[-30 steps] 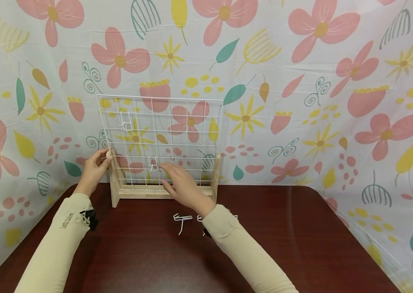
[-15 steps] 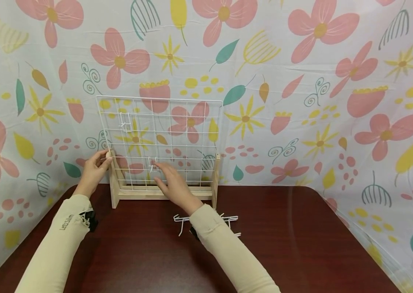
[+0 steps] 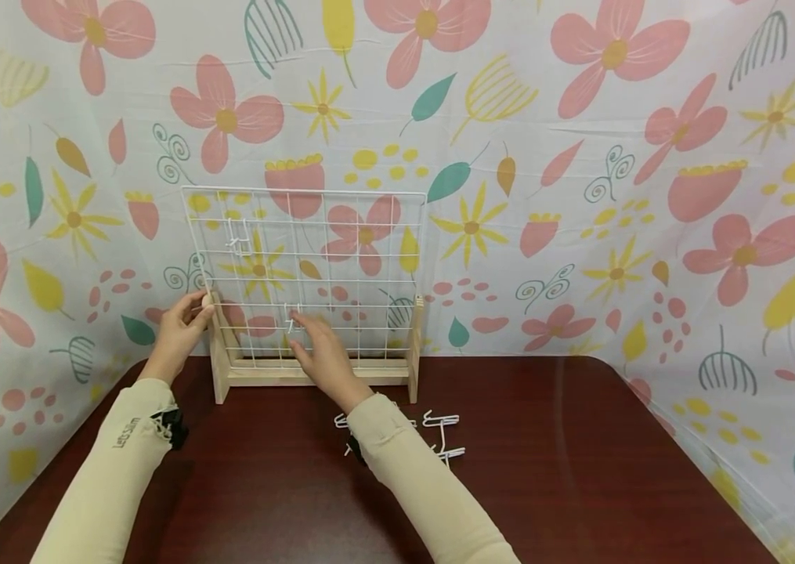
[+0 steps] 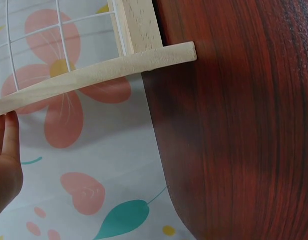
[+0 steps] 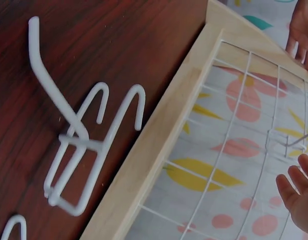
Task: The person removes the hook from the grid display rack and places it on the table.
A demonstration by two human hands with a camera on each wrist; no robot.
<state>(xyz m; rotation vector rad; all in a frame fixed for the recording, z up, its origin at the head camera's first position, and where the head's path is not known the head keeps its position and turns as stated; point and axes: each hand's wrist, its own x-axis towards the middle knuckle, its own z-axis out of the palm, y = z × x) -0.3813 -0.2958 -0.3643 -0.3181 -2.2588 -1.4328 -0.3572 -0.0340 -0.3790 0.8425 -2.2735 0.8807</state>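
A white wire grid panel (image 3: 362,254) stands upright in a pale wooden stand (image 3: 312,377) at the back of the table. My left hand (image 3: 178,333) holds the top of the stand's left post, thumb in front; in the left wrist view its fingers (image 4: 10,132) touch the post's outer side. One white wire hook (image 3: 239,241) hangs on the grid at upper left, another hook (image 3: 293,317) lower near the middle. Beside that lower hook is my right hand (image 3: 327,356), fingers fairly straight. The right wrist view has its fingertips (image 5: 288,190) just short of the hook's prong.
Several loose white hooks lie on the dark red-brown table (image 3: 545,470) in front of the stand, one hook (image 3: 442,421) to the right of my right forearm. Another loose hook (image 5: 79,150) appears large in the right wrist view. Behind everything hangs a floral cloth (image 3: 510,313).
My right hand has moved left along the grid, up to the lower hook, and its forearm uncovers more loose hooks on the right. My left hand has stayed at the post.
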